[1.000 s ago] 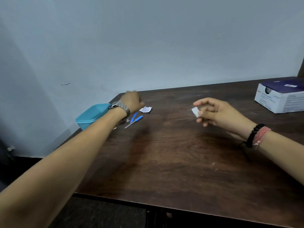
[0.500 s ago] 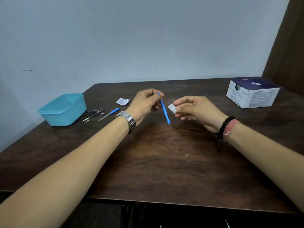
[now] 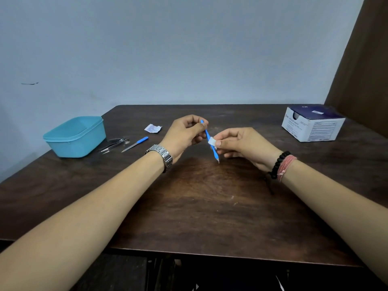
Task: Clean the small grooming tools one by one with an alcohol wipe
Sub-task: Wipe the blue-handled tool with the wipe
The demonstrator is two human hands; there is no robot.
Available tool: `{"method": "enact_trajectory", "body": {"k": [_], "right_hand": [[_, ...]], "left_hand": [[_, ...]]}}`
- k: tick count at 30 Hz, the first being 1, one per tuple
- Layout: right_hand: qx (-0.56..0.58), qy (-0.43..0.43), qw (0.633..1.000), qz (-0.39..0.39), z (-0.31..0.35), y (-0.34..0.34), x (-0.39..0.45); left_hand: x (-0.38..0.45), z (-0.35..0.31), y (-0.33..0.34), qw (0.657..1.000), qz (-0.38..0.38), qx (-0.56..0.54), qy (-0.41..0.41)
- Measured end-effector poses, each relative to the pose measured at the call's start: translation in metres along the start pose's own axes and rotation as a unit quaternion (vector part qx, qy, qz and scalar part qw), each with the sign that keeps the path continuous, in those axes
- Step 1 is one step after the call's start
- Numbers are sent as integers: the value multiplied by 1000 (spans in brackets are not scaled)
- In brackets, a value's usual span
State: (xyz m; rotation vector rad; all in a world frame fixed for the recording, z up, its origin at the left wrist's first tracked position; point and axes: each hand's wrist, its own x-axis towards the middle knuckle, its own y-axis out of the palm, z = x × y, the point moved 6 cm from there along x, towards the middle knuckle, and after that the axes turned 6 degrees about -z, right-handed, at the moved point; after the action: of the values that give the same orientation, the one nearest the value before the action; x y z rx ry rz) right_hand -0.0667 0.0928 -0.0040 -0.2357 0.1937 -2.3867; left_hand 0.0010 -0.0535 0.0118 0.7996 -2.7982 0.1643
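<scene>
Frame centre: left hand (image 3: 184,133) pinches blue cuticle pusher (image 3: 214,150); right hand (image 3: 241,143) pinches alcohol wipe (image 3: 212,142) around shaft. Risk: loose top pinch, tool slips, metal tip pricks fingers.

The single camera sits on the person's head, looks forward and down over the near edge of the table (image 3: 210,217), close above both forearms, facing the wall (image 3: 189,49) behind its far edge.

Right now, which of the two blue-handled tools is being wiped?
The blue-handled tool held between the left hand and right hand, with the wipe wrapped round it; the other blue tool lies untouched on the table.
</scene>
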Motion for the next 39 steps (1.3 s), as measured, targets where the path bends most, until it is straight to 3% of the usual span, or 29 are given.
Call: {"method": "enact_trajectory", "body": {"k": [9,14,20,25,39], "right_hand": [[-33,-5,999,1,-1,0,2],[-33,-8,999,0,-1,-1,1],[-40,-10,999,10,2,0,0],[-26,-5,1000,9,1,-1,-2],[-12,7,1000,12,1,-2,0]], "left_hand": [[2,-4,-4,999,-3,-47,28],[-2,1,7,998,33,-36,36],[1,-3,-2,996,-9,-83,38],[-1,-2,4,995,22,-92,24],[3,-3,-13,992,-73,-104,13]]}}
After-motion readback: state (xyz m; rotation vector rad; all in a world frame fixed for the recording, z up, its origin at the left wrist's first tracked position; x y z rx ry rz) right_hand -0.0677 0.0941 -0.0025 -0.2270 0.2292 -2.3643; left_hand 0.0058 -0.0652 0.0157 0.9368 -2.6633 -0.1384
